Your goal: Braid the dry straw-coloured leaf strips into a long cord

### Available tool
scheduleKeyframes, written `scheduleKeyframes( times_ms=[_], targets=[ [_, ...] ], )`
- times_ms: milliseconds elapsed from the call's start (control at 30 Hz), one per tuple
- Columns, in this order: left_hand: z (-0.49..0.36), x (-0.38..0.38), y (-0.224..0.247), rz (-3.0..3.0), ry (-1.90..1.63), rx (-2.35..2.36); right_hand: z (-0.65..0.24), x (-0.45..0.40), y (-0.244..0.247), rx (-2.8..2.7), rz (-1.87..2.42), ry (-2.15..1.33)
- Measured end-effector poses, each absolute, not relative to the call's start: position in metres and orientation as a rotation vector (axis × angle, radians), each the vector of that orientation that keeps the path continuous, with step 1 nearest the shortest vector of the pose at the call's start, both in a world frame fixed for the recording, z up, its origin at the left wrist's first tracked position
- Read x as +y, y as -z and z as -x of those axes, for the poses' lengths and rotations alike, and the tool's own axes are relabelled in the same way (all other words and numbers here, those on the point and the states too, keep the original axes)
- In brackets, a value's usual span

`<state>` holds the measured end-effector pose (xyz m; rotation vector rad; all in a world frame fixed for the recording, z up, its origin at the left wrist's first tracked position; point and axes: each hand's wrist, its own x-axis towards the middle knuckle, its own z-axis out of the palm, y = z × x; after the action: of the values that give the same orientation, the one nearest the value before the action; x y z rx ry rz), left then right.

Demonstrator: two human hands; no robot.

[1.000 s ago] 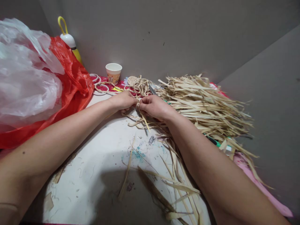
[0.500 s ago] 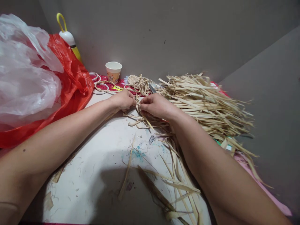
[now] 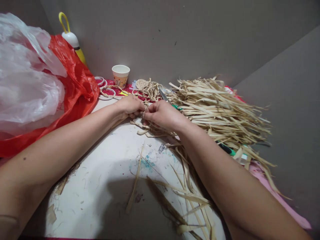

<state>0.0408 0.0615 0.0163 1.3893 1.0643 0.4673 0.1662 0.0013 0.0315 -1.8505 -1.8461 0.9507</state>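
Observation:
My left hand [image 3: 131, 106] and my right hand [image 3: 160, 115] meet above the far part of the white table [image 3: 107, 173]. Both are closed in a pinch on a dried straw braid [image 3: 146, 106], whose small part shows between the fingertips. Loose straw strips [image 3: 147, 133] trail out below the right hand. Just beyond the hands lies a bundle of plaited straw cord [image 3: 151, 90] with a round woven coil [image 3: 141, 84]. Scissors [image 3: 163, 95] with green handles lie behind my right hand, partly hidden by it. Fingers cover most of the gripped part.
A big pile of dried straw [image 3: 225, 113] fills the right back. At the back stand a paper cup [image 3: 120, 76] and white rings [image 3: 107, 94]. Red and white plastic bags [image 3: 75, 83] crowd the left, before a yellow-and-white bottle [image 3: 72, 40]. A grey wall [image 3: 155, 40] closes off the back.
My right hand has shifted slightly left, closer to my left hand, and its fingers now cover more of the straw. More of the scissors' green handle shows behind it.

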Motion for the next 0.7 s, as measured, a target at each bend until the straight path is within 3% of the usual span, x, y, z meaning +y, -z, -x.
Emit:
scheduleKeyframes(
  times_ms=[200, 467, 700],
  targets=[
    [-0.041, 0.064, -0.018, -1.262, -0.458, 1.0, -0.167, 0.006, -0.016, -2.106, 1.854, -0.48],
    [-0.041, 0.065, -0.018, -1.238, -0.473, 1.01, -0.164, -0.009, -0.036, -2.277, 1.808, -0.356],
    [-0.039, 0.069, -0.016, -1.169, -0.462, 0.924, -0.18, -0.035, -0.086, -2.292, 1.592, -1.202]
  ],
)
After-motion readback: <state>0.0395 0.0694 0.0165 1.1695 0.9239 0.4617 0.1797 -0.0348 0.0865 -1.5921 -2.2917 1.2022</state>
